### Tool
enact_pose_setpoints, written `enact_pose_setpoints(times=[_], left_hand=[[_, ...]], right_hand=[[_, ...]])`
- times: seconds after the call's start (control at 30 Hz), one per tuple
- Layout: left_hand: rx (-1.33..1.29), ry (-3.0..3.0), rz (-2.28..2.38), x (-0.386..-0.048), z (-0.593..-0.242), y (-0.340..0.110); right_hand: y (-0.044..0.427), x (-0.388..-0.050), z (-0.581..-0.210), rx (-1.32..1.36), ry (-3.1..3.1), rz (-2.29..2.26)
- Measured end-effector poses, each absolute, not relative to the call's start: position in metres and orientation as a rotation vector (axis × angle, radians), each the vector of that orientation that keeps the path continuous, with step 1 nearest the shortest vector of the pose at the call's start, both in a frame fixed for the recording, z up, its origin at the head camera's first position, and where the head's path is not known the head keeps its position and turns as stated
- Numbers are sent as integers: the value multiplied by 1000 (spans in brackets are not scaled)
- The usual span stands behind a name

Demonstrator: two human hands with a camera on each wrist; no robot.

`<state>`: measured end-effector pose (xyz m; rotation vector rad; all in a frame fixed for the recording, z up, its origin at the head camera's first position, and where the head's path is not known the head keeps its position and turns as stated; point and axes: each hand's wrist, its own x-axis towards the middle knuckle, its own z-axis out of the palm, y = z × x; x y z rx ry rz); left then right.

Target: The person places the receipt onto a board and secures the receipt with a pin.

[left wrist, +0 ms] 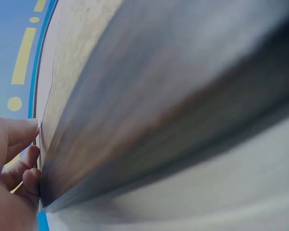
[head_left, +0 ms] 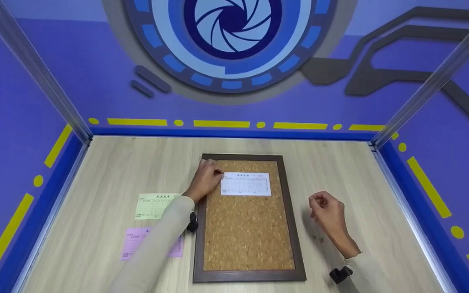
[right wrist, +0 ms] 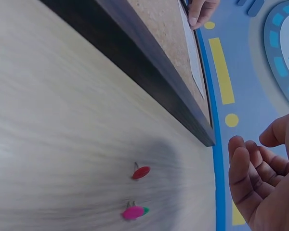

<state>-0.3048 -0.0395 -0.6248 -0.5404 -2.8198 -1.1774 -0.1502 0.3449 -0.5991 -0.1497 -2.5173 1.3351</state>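
Note:
A framed cork board lies on the table with a white printed slip flat on its upper part. My left hand is at the slip's left edge, its thumb and forefinger pinching there while the other fingers rest by the dark frame. Right of the board my right hand hovers above the table, fingers loosely curled; nothing shows between thumb and fingers in the right wrist view. Below it lie a red pushpin and a pink pushpin, with a green one partly hidden behind the pink.
Left of the board lie a green printed slip and a purple printed slip, both partly covered by my left sleeve. Blue-purple panels wall the table at the back and both sides.

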Motion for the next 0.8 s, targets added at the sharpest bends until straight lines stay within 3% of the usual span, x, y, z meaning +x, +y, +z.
enact_pose_setpoints(times=[0.5, 0.8], left_hand=[[-599, -2941, -894, -292, -615, -44], [-617, -2936, -1001, -287, -617, -49]], right_hand=[[350, -144, -611, -143, -2469, 1181], [356, -136, -621, -158, -2509, 1205]])
